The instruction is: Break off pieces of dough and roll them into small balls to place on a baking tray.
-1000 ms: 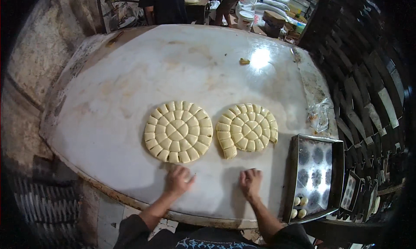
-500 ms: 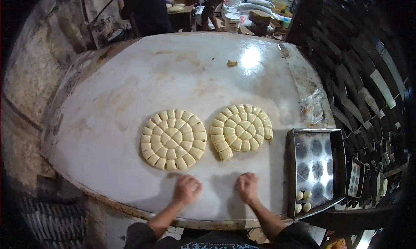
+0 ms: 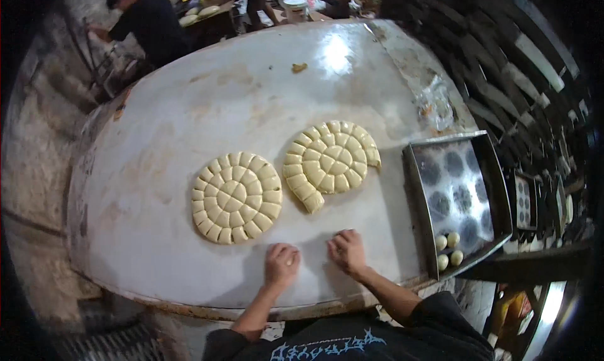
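Observation:
Both of my hands rest on the pale tabletop, curled with the fingers closed. A small pale bit of dough peeks out at the fingers of my left hand (image 3: 282, 265). My right hand (image 3: 348, 251) is cupped down against the table, and whatever lies under it is hidden. Beyond my left hand lies a round slab of dough (image 3: 236, 197), scored into rings of small pieces. A second scored dough round (image 3: 332, 156) sits beyond my right hand; part of its outer ring is gone on the near side, and a strip end juts toward me.
At the right edge stands a metal tray (image 3: 415, 191) with round dark marks and several dough balls (image 3: 448, 250) in its near corner. A crumpled plastic bag (image 3: 435, 103) lies behind it. Dough scraps (image 3: 299, 67) sit far back. Another person (image 3: 151, 27) is at the far left.
The view has shifted and tilted, so the table and dough rounds sit differently in it. Both hands stay low on the table, still curled. The other person shows more fully now.

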Motion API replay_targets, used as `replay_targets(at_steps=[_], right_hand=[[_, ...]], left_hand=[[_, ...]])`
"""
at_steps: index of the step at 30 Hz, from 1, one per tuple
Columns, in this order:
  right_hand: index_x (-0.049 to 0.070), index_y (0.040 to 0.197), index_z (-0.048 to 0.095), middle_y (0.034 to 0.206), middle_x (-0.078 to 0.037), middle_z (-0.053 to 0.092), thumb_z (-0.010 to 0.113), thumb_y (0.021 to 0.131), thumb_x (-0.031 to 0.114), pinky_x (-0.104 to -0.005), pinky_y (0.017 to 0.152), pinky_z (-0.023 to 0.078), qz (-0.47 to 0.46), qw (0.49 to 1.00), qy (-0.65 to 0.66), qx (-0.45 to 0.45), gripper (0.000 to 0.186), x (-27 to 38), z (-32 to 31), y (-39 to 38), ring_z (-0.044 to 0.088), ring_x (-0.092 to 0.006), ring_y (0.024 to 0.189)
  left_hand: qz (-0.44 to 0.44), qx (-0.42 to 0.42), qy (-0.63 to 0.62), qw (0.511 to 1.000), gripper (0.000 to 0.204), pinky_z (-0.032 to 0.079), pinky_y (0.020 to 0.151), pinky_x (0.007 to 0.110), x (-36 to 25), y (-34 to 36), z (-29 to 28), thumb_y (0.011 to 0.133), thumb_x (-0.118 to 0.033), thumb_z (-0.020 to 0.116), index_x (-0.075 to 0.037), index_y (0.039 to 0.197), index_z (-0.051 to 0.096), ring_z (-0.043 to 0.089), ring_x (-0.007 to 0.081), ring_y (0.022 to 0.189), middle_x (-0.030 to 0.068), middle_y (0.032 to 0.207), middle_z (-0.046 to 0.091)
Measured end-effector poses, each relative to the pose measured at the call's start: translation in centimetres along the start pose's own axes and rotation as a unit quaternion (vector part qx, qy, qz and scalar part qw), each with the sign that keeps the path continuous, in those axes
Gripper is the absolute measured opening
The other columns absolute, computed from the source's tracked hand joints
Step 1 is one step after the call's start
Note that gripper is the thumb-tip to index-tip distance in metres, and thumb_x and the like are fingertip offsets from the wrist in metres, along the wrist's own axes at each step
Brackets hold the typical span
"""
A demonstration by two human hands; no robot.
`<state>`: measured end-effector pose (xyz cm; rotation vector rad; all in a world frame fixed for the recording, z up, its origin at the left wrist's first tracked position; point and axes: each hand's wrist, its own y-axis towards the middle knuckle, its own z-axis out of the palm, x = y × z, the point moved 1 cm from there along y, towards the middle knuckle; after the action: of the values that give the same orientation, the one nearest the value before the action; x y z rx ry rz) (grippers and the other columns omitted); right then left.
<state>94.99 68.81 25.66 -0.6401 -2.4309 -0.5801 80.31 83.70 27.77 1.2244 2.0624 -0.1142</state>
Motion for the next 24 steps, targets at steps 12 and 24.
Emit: replay_targets(at_steps=[12,24], right_hand=[[0.009,0.082,0.06,0.091,-0.011,0.057,0.064,0.077,0.017,-0.0434,0.077,0.042,0.023,0.995,-0.029,-0.093,0.01,-3.0,-3.8,-1.2,0.052,-0.032,0.085],[0.002,0.097,0.061,0.097,-0.018,0.061,0.06,0.077,0.016,-0.0424,0.081,0.049,0.122,0.949,0.11,0.268,0.025,-1.2,-12.1,-9.2,0.06,-0.0332,0.094]], left_hand=[[-0.021,0.017,0.047,0.999,0.01,0.038,0.079,0.043,1.5,-0.6,-0.8,0.072,-0.011,0.068,-0.008,0.076,0.059,0.051,0.0293,0.086,0.0089,0.088,0.056],[0.016,0.029,0.173,0.984,0.012,0.038,0.083,0.048,0.3,-4.5,-1.6,0.077,-0.01,0.061,-0.003,0.083,0.055,0.048,0.0348,0.092,0.0146,0.092,0.053]])
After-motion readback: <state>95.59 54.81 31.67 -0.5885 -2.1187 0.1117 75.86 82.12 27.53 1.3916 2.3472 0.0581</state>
